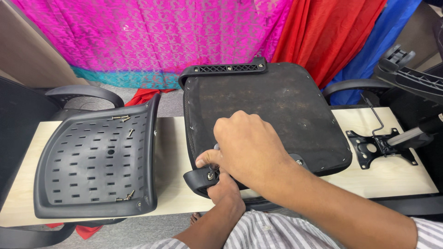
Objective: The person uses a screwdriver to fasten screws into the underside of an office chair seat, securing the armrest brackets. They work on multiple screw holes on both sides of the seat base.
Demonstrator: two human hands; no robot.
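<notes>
Armrest bracket [199,177] sits pinched under right hand [249,147], left hand [225,190] below.

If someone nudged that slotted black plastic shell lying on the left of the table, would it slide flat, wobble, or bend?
The slotted shell would probably rock rather than slide flat, since it curves up at its edges. It looks like rigid moulded plastic, so likely stiff, and fairly light given its many slots. The loose screws lying in it would probably roll or rattle.

The seat pan [265,108] lies mid-table [170,152], both hands at its near edge. The slotted shell [92,166] lies left, the metal bracket [376,147] right.
</notes>
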